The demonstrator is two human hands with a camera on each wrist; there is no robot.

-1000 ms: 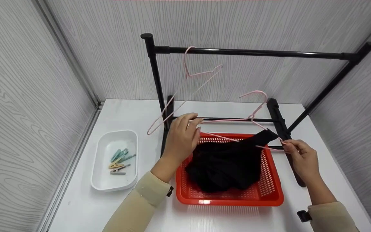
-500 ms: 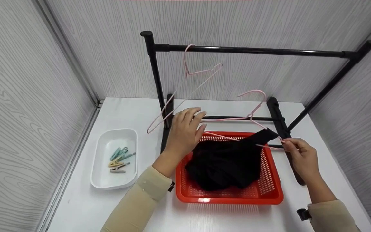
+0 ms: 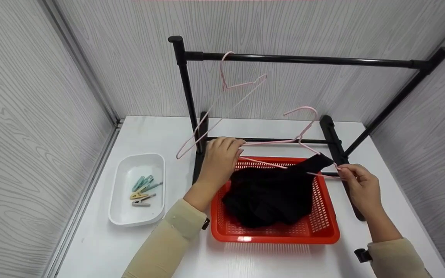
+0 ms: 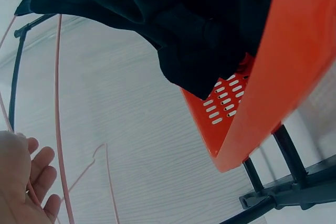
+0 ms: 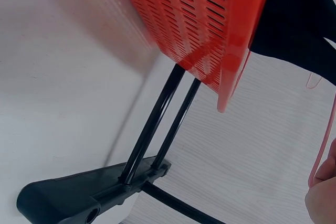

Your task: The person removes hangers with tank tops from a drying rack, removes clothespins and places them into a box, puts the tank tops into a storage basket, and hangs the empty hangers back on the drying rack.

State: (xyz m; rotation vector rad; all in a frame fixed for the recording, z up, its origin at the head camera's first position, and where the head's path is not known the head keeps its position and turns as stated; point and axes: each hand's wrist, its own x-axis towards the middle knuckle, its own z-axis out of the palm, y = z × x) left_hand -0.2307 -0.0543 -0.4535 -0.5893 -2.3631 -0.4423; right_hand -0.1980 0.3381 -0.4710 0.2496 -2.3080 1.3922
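A pink wire hanger (image 3: 270, 143) is held level between both hands above the back of the red basket (image 3: 276, 238). Its left end is gripped by my left hand (image 3: 218, 162), with the fingers bent round the wire in the left wrist view. My right hand (image 3: 362, 189) pinches the right end between thumb and fingers. A narrow part of a black garment (image 3: 269, 199) is looped over the hanger's right arm. The rest of the garment lies bunched in the basket, so its kind cannot be told.
A black clothes rack (image 3: 303, 59) stands behind the basket. Another pink hanger (image 3: 242, 85) hangs bare from its bar at the left. A white tray (image 3: 120, 220) holding several clothespins (image 3: 140, 195) sits on the left of the white table (image 3: 91, 239).
My left hand's fingers and thumb spread on the hanger's left end, then closed round it again. The right hand and the garment have barely moved.
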